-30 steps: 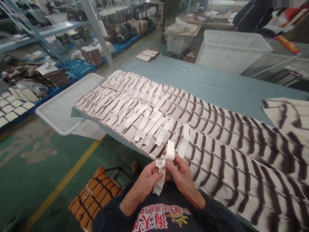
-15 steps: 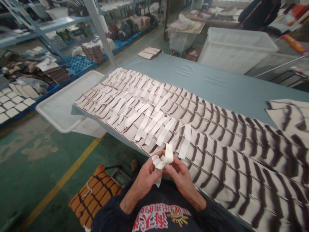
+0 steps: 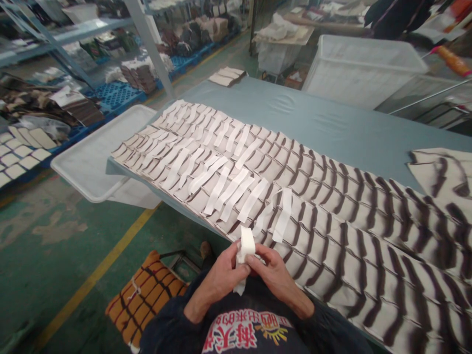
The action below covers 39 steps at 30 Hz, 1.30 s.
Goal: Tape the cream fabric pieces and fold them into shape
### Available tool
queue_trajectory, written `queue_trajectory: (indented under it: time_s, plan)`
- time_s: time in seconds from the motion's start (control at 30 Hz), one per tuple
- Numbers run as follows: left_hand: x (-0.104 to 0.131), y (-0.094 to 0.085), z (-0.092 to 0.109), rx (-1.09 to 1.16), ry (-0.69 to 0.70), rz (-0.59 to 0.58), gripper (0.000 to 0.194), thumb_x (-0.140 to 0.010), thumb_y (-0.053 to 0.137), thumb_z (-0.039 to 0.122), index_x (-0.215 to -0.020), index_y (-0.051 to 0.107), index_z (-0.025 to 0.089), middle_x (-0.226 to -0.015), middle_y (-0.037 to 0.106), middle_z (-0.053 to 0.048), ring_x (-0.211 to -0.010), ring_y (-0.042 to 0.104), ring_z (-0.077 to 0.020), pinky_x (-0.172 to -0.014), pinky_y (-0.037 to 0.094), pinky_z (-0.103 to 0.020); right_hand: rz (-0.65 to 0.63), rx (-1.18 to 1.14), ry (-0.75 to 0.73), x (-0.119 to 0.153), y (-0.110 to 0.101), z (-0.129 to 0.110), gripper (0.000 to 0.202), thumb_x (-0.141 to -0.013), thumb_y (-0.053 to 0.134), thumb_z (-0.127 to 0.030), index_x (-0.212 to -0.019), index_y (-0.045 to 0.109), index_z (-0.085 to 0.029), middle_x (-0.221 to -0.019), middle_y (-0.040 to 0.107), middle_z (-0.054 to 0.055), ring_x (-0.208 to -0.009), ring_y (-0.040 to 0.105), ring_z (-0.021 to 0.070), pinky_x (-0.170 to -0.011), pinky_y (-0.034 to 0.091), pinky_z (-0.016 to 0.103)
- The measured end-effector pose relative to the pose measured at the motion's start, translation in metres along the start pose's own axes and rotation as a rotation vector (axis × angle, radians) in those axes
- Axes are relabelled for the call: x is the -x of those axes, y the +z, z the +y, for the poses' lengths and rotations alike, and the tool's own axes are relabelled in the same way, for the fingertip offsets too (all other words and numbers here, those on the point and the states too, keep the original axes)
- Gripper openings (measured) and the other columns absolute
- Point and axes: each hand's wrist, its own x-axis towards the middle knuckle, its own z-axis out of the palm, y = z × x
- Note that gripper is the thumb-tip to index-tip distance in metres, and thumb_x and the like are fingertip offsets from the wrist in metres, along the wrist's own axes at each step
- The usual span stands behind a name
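Between my two hands is a white fabric strip (image 3: 247, 239), looped at the top with a loose end hanging below. My left hand (image 3: 226, 268) pinches it from the left side. From the right, my right hand (image 3: 271, 265) grips it with thumb and fingers, and the two thumbs nearly meet. Just beyond my hands, overlapping rows of cream fabric pieces with dark brown edges (image 3: 328, 246) cover the near part of the table. Several loose white strips (image 3: 252, 200) lie across the rows on the left and in the middle.
The blue-grey table (image 3: 295, 113) carries a small stack of pieces (image 3: 227, 76) at the far edge and more fabric (image 3: 446, 172) at the right. A white bin (image 3: 99, 152) stands at its left end, another bin (image 3: 365, 69) behind. An orange checked cushion (image 3: 147, 295) sits at lower left.
Both hands have drawn closer together around the white strip. Its loop has shifted left and slightly down, and less of the strip shows between the fingers.
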Motion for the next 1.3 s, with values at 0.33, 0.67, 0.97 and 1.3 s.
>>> queue_trajectory:
  time_s: [0.33, 0.67, 0.97, 1.3]
  plan:
    - [0.0, -0.001, 0.001, 0.458, -0.086, 0.068, 0.051, -0.077, 0.078, 0.031, -0.125, 0.07, 0.015, -0.108, 0.079, -0.012, -0.091, 0.073, -0.0263, -0.08, 0.052, -0.031, 0.192, -0.049, -0.06, -0.002, -0.011, -0.005, 0.035, -0.092, 0.065, -0.052, -0.104, 0.075, -0.02, -0.097, 0.076, 0.007, -0.087, 0.067, 0.024, -0.082, 0.055, 0.036]
    - [-0.013, -0.016, -0.017, 0.365, -0.013, 0.462, 0.056, -0.082, 0.075, 0.056, -0.112, 0.075, 0.009, -0.101, 0.082, -0.014, -0.096, 0.074, -0.0275, -0.082, 0.054, -0.032, 0.301, -0.132, -0.071, 0.004, -0.008, -0.015, 0.042, -0.086, 0.071, -0.058, -0.099, 0.075, -0.018, -0.083, 0.078, 0.007, -0.072, 0.069, 0.0218, -0.067, 0.057, 0.031]
    - [-0.014, -0.055, 0.007, 0.592, 0.179, 0.593, 0.037, -0.084, 0.069, 0.053, -0.083, 0.077, 0.017, -0.078, 0.08, -0.004, -0.078, 0.074, -0.0212, -0.087, 0.058, -0.038, 0.439, -0.217, -0.062, 0.005, -0.018, -0.044, 0.045, -0.079, 0.076, -0.06, -0.095, 0.075, -0.018, -0.07, 0.072, 0.003, -0.059, 0.061, 0.017, -0.054, 0.052, 0.026]
    - [0.029, -0.033, 0.024, -0.157, 0.213, 0.059, 0.031, -0.081, 0.079, 0.039, -0.105, 0.08, 0.019, -0.13, 0.073, -0.014, -0.119, 0.066, -0.0339, -0.099, 0.051, -0.038, 0.161, -0.195, -0.076, -0.009, -0.01, -0.074, 0.04, -0.082, 0.075, -0.057, -0.09, 0.072, -0.018, -0.07, 0.068, 0.001, -0.061, 0.058, 0.0147, -0.055, 0.048, 0.024]
